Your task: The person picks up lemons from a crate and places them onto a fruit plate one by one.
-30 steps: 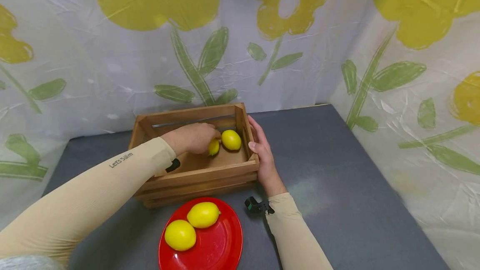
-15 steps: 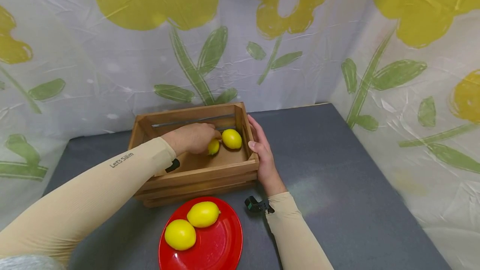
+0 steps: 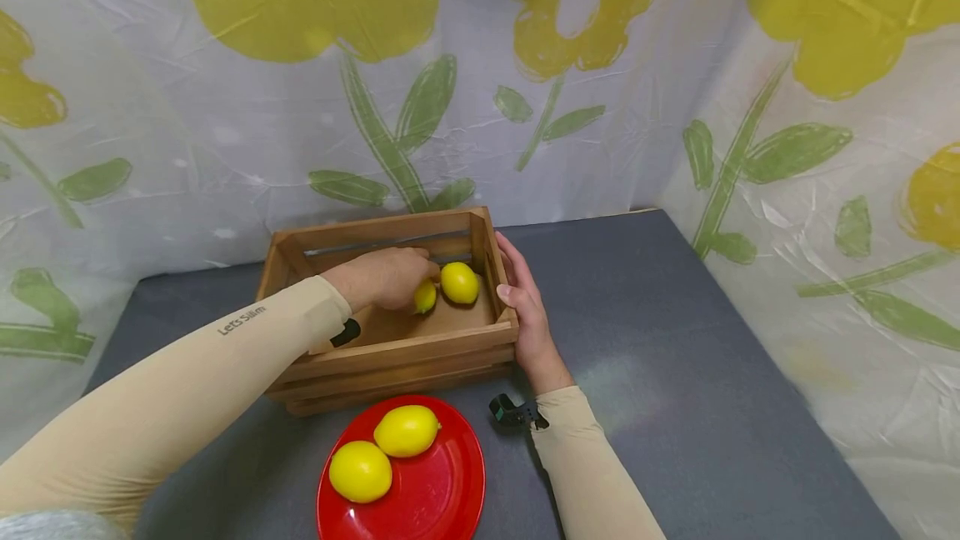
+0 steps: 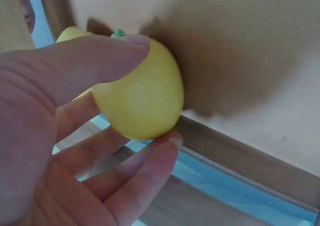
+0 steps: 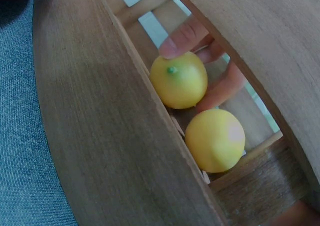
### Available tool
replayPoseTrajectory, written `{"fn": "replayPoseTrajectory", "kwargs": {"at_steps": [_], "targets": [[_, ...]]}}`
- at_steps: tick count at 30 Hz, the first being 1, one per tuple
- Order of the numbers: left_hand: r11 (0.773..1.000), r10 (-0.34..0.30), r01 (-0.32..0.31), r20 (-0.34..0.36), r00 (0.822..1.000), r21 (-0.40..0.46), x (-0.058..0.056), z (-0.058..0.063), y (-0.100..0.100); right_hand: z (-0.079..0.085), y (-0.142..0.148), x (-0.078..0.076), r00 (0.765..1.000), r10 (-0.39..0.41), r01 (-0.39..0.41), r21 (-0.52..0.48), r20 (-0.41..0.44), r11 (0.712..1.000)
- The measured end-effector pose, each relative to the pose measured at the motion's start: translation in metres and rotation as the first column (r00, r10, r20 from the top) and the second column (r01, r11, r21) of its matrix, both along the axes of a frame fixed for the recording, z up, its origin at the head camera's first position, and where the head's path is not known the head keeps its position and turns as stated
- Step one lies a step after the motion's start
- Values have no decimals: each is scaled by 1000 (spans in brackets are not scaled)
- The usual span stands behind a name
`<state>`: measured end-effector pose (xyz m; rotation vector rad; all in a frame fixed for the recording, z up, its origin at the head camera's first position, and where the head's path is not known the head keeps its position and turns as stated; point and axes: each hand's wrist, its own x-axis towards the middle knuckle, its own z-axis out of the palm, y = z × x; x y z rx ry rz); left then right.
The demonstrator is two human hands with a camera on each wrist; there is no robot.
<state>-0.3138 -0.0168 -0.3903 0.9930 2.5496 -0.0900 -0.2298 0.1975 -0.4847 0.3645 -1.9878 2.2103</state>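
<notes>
My left hand (image 3: 390,277) reaches down into a slatted wooden crate (image 3: 397,348) and holds a yellow lemon (image 4: 145,95) between thumb and fingers. In the head view the back of the hand hides most of this lemon. The right wrist view shows its green stem tip facing up, with the thumb pressed on it. Right beside it in the crate lies another lemon (image 5: 215,141), near the right end. My right hand (image 3: 528,315) grips that end of the crate from outside, its thumb at the rim.
In front of the crate a red plate (image 3: 438,498) bears two lemons (image 3: 361,471) on its left and far parts. All stands on a dark grey table (image 3: 660,373). A flower-printed curtain (image 3: 480,140) hangs behind the crate and along the right side.
The loose lemon in the crate has shifted slightly left and nearer, and the held one has moved a little with my left hand. My right hand stays on the crate.
</notes>
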Motion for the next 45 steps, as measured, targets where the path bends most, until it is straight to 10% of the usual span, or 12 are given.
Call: {"fn": "replayPoseTrajectory", "kwargs": {"at_steps": [30, 45], "targets": [[991, 23, -18, -37, 999, 130, 20, 37, -29, 0, -1, 1, 1000, -13, 13, 4, 0, 1000], [973, 68, -49, -77, 995, 225, 60, 74, -60, 1, -3, 3, 1000, -1, 1, -30, -10, 1000]]}}
